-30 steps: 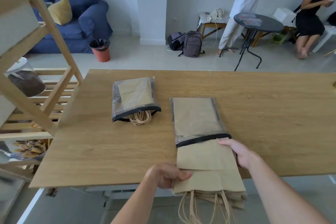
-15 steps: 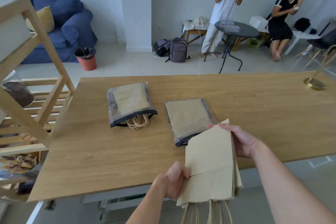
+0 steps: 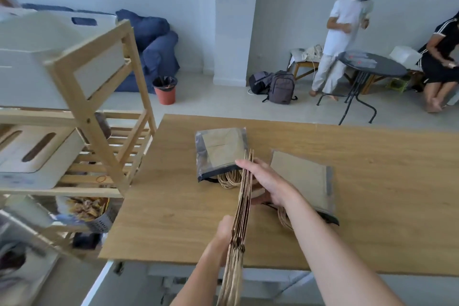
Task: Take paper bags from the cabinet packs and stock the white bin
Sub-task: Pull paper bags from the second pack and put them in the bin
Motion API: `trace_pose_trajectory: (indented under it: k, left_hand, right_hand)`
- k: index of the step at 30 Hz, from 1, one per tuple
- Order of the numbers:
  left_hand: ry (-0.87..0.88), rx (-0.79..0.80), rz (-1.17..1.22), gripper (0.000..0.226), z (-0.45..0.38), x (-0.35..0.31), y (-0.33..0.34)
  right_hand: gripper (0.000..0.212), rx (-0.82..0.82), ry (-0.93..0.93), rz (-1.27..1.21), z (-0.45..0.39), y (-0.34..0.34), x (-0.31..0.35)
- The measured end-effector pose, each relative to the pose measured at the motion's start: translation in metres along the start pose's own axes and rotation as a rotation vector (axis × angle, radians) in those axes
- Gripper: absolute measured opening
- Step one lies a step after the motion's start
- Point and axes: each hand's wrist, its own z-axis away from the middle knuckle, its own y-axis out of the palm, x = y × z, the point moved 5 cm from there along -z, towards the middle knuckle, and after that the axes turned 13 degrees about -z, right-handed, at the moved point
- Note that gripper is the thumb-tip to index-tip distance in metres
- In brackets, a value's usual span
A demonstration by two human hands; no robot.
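A stack of flat brown paper bags (image 3: pixel 244 196) stands on edge above the wooden table (image 3: pixel 173 211), its twine handles hanging toward me. My left hand (image 3: pixel 224 228) grips the stack near the handle end. My right hand (image 3: pixel 267 182) holds the far part of the stack from the right. Two clear plastic packs lie on the table: one with bags and twine handles showing (image 3: pixel 218 154), and one to the right (image 3: pixel 304 176), partly hidden by my right arm. A white bin (image 3: pixel 37 40) sits on top of the wooden shelf at the upper left.
The wooden shelf unit (image 3: pixel 99 117) stands against the table's left edge, with a pale box (image 3: pixel 37 149) on a lower shelf. Beyond the table are a blue sofa, a red bucket (image 3: pixel 165 90), backpacks, a round black table (image 3: pixel 372 64) and two people.
The bag stack has been lifted clear of the right pack and turned from flat to on edge. My view has swung left, bringing the shelf and white bin closer.
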Motion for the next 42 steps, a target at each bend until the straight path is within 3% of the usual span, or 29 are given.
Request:
trace_pose_trajectory:
  k: [7, 13, 16, 20, 23, 27, 32, 36, 40, 42]
  left_hand:
    - [0.096, -0.282, -0.131, 0.032, -0.025, -0.006, -0.054]
    - [0.178, -0.262, -0.227, 0.025, -0.004, -0.037, -0.065]
    - [0.227, -0.254, -0.217, 0.038, -0.002, -0.044, -0.068]
    - [0.356, -0.237, -0.035, 0.061, 0.012, -0.055, -0.067]
    - [0.463, -0.241, -0.040, 0.049, 0.029, -0.060, -0.065]
    - [0.449, -0.225, -0.118, 0.073, 0.031, -0.045, -0.067]
    - [0.455, -0.288, -0.067, 0.049, 0.030, -0.051, -0.068]
    - [0.488, -0.385, -0.059, 0.053, 0.035, -0.051, -0.074]
    - [0.596, -0.491, -0.104, 0.030, 0.047, -0.050, -0.086]
    - [0.660, -0.526, -0.216, 0.031, 0.055, -0.056, -0.092]
  right_hand:
    - [0.032, -0.123, -0.093, 0.194, -0.020, 0.045, -0.015]
    - [0.038, -0.201, -0.112, 0.300, -0.030, 0.058, -0.023]
    - [0.052, -0.221, -0.207, 0.276, -0.030, 0.060, -0.016]
    - [0.059, -0.205, -0.224, 0.281, -0.030, 0.063, -0.014]
    - [0.051, -0.156, -0.224, 0.186, -0.033, 0.061, -0.018]
    - [0.062, -0.080, -0.133, -0.007, -0.038, 0.057, -0.029]
    - [0.061, -0.095, -0.135, -0.057, -0.040, 0.058, -0.032]
    - [0.060, -0.081, -0.096, -0.067, -0.040, 0.063, -0.033]
    - [0.058, -0.048, -0.054, -0.081, -0.038, 0.060, -0.035]
    - [0.059, -0.041, -0.064, -0.081, -0.040, 0.055, -0.036]
